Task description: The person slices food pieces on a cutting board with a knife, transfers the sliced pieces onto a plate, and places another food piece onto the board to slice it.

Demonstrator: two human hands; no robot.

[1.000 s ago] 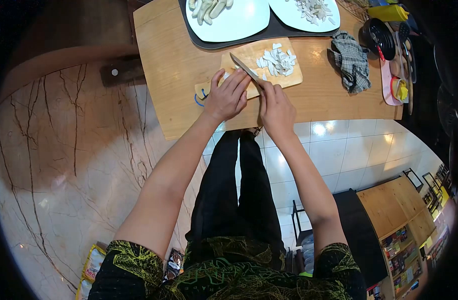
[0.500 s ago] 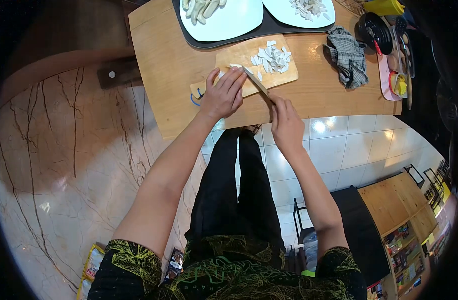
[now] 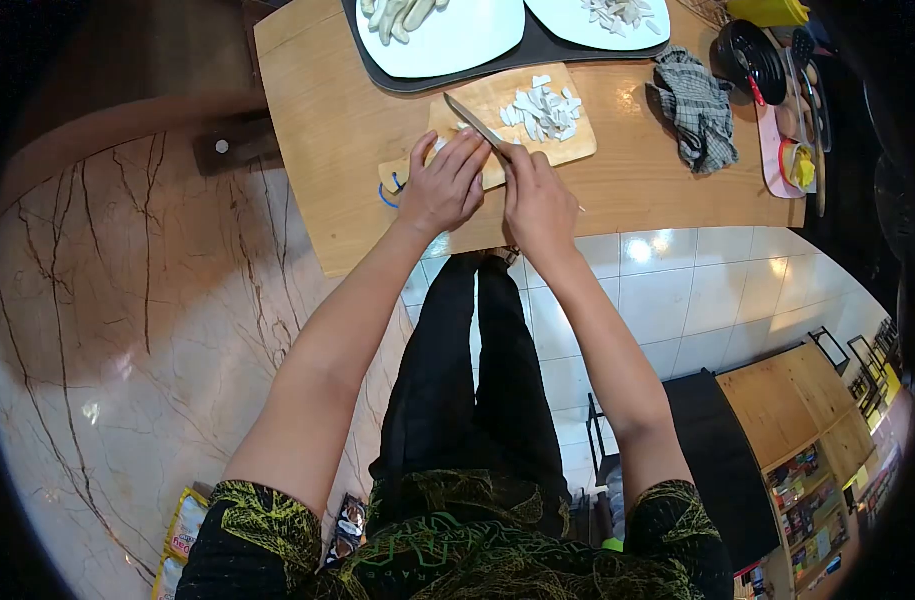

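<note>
My right hand point(image 3: 540, 205) is closed round the handle of a knife point(image 3: 470, 117), whose blade slants up and left over the cutting board point(image 3: 581, 150). The fingers of my left hand point(image 3: 446, 188) bend down onto a pale piece of food point(image 3: 465, 127), mostly hidden under the fingertips, right beside the blade. Thin white slices point(image 3: 543, 112) lie heaped on the right part of the wooden board. A blue cord loop point(image 3: 388, 196) hangs from the board's left end.
Behind the board, a dark tray point(image 3: 403, 84) holds a white plate point(image 3: 493, 55) of long pale pieces and another white plate point(image 3: 643, 42) of slices. A checked cloth point(image 3: 696, 110), a black bowl point(image 3: 746, 55) and a pink board point(image 3: 773, 165) are on the table's right side.
My right hand has moved left and forward with the knife, so the blade now reaches farther across the board past my left fingertips. My left hand has barely moved.
</note>
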